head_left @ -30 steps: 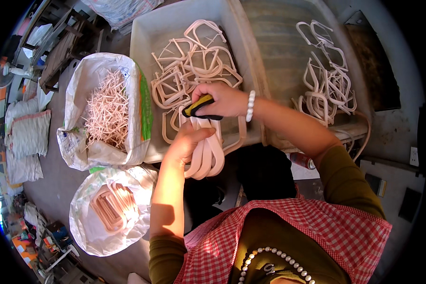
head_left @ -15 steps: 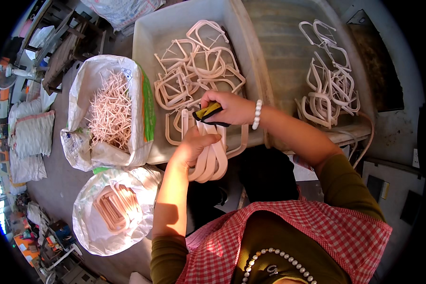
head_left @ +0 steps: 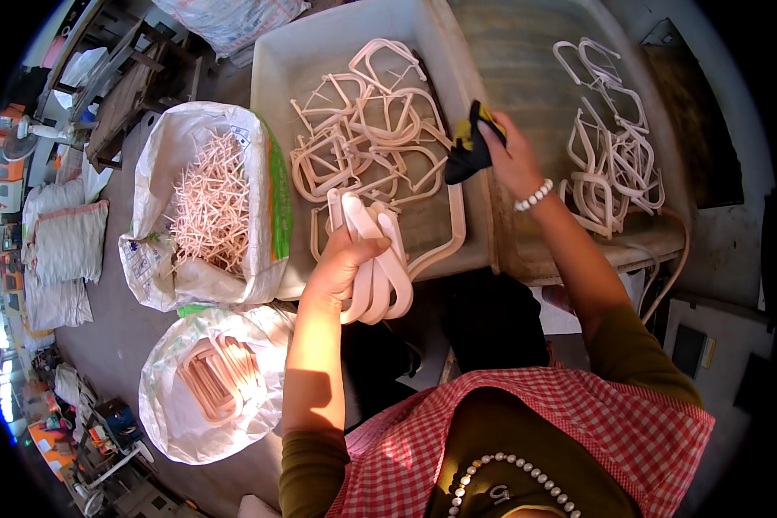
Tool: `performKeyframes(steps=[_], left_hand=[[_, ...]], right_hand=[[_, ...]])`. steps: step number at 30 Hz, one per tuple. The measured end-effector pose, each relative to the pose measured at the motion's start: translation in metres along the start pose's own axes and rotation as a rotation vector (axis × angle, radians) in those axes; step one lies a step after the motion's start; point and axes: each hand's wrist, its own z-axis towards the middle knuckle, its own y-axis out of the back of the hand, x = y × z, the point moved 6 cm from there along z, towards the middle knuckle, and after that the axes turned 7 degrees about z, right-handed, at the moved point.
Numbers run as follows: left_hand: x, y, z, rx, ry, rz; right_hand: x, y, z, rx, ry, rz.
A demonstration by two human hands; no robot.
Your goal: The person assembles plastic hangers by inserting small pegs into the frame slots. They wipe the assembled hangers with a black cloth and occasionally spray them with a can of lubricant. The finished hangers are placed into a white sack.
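Note:
Near the front wall of the left plastic tub [head_left: 276, 73], my left hand [head_left: 335, 274] is closed round several pale pink plastic handles [head_left: 380, 289], bunched side by side with their curved ends toward me. My right hand [head_left: 518, 164] is raised over the wall between the two tubs. It grips a black-and-yellow, cloth-like thing [head_left: 468, 154], whose exact kind I cannot make out. More pale pink looped pieces [head_left: 397, 112] lie tangled in the left tub, some with thin stems still attached.
Left of the tub, a white woven sack [head_left: 138, 259] holds many thin pink sticks [head_left: 211, 207]. Below it, a white bag [head_left: 168, 432] holds stacked pink handles [head_left: 220, 380]. A second tub [head_left: 514, 60] on the right contains more looped pieces [head_left: 609, 164].
My right hand has moved away from the handles, up and to the right, carrying the black-and-yellow thing. My left hand still holds the bunch in about the same place.

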Motion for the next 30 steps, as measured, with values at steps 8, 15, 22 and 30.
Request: performKeyframes(steps=[8, 15, 22, 30], left_hand=[[0.003, -0.013, -0.005, 0.039, 0.060, 0.072], [0.028, -0.017, 0.016, 0.097, 0.062, 0.608], [0.019, -0.035, 0.004, 0.067, 0.080, 0.108], [0.032, -0.046, 0.000, 0.151, 0.133, 0.270]], right_hand=[[-0.068, 0.051, -0.046, -0.401, -0.621, 1.148], [0.014, -0.018, -0.016, 0.186, -0.551, 1.510], [0.010, -0.077, -0.020, 0.370, -0.737, 1.585], [-0.022, -0.060, 0.014, 0.126, -0.774, 1.368]])
